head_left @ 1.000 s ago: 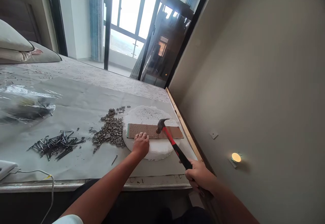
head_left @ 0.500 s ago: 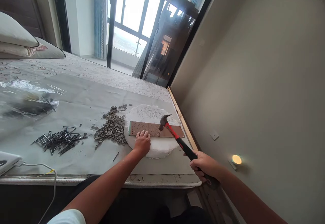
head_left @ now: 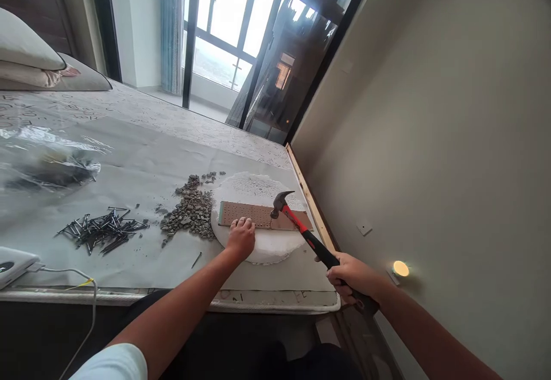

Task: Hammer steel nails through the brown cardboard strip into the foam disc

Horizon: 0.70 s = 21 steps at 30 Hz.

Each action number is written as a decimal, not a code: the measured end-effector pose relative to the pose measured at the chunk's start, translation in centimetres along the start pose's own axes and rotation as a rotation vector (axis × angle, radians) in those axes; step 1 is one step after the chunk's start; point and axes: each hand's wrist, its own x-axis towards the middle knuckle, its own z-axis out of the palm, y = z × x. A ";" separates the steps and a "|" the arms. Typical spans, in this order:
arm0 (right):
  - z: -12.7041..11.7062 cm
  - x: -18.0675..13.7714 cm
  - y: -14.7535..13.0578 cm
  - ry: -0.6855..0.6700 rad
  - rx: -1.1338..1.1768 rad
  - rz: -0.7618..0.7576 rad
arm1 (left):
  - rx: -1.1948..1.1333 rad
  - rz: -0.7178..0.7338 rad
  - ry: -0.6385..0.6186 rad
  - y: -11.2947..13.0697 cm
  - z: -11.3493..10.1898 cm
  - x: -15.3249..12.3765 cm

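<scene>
Right hand [head_left: 352,276]: closed round the black grip of 1 claw hammer [head_left: 295,219], its head over the brown board [head_left: 260,216]; contact cannot be determined. Left hand [head_left: 241,237]: fingers bent, close together, resting on the board's near edge; whether it grips cannot be told. Board lies across 1 round white slab [head_left: 273,249], beside grey rubble [head_left: 189,214].

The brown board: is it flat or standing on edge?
Flat: the brown board lies on the white slab, its dotted face upward.
</scene>
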 end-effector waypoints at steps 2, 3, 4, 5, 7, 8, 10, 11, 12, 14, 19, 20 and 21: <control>-0.1 -0.5 -0.3 -0.007 -0.011 -0.013 | 0.001 -0.001 0.001 0.1 0.0 0.0; -0.2 -0.7 -0.6 -0.003 -0.021 -0.027 | -0.001 -0.004 0.001 0.1 0.0 0.0; -0.3 -0.8 -0.9 0.007 -0.032 -0.049 | -0.003 -0.008 0.000 0.1 0.0 0.1; -0.4 -0.9 -1.3 0.027 -0.041 -0.080 | -0.006 -0.009 0.000 0.1 0.0 0.1; -0.4 -0.7 -2.0 0.074 -0.053 -0.143 | -0.009 -0.005 0.000 0.2 -0.1 0.1; -0.4 -0.5 -2.2 0.094 -0.056 -0.161 | -0.009 -0.001 0.000 0.2 -0.1 0.1; -0.3 0.0 -2.5 0.112 -0.072 -0.149 | -0.011 -0.002 -0.001 0.2 -0.2 0.1; -0.3 0.2 -2.4 0.101 -0.085 -0.114 | -0.013 -0.004 -0.003 0.2 -0.2 0.1; -0.3 0.4 -2.3 0.078 -0.098 -0.064 | -0.014 -0.003 -0.005 0.2 -0.2 0.0; -0.3 0.7 -1.8 0.019 -0.115 0.038 | -0.011 -0.002 -0.005 0.1 -0.2 0.0; -0.6 0.5 -0.9 -0.057 -0.121 0.037 | 0.003 0.012 -0.006 0.1 -0.1 0.0; -0.6 0.3 -0.9 -0.049 -0.123 -0.001 | 0.002 0.014 -0.004 0.1 -0.1 0.0; -0.6 0.1 -0.9 -0.029 -0.126 -0.043 | -0.001 0.014 -0.002 0.1 -0.1 0.0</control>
